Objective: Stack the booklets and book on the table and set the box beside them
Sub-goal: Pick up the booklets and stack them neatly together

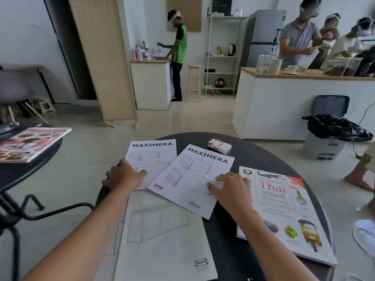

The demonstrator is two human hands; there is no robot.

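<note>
Head view, left hand (123, 176) flat on booklet (151, 157)

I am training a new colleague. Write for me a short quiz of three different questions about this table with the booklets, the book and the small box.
1. True or false: the small box lies on top of the Thai visual dictionary.
2. Which hand rests on the middle MAXIMERA booklet? A) the left hand B) the right hand C) neither
3. Fill in: the large booklet nearest the person lies partly ___ the middle MAXIMERA booklet.

Key
1. False: it sits apart from the book, at the far side of the round table.
2. B; the left hand is on the left MAXIMERA booklet.
3. under
</note>
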